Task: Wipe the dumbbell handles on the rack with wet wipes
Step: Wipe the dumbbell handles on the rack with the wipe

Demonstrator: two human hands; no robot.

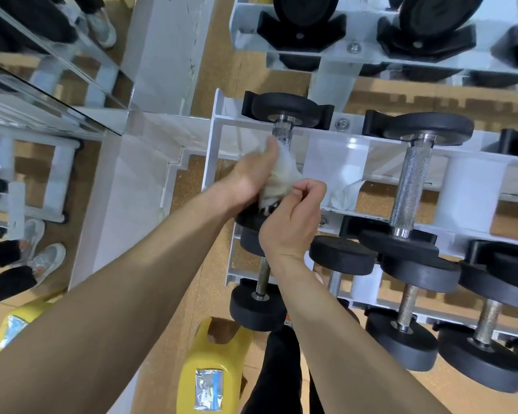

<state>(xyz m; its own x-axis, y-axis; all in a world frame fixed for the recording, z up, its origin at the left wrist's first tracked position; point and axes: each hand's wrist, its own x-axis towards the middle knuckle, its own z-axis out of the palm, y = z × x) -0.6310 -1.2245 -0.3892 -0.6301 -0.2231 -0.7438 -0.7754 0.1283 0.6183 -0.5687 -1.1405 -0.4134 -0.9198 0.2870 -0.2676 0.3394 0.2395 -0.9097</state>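
Observation:
A white wet wipe (pixel 284 174) is wrapped round the knurled steel handle (pixel 281 135) of the leftmost black dumbbell on the white rack (pixel 219 138). My left hand (pixel 248 174) grips the wipe and the handle, thumb pointing up along the bar. Just below, my right hand (pixel 293 216) pinches the wipe's lower end, and it hides the dumbbell's near weight. A second dumbbell (pixel 413 177) with a bare knurled handle lies to the right.
Several more black dumbbells (pixel 401 324) sit on the lower tier, others on the tier above. A yellow jug (pixel 213 372) stands on the cork floor by my leg. A mirror wall (pixel 42 85) runs along the left, reflecting legs and shoes.

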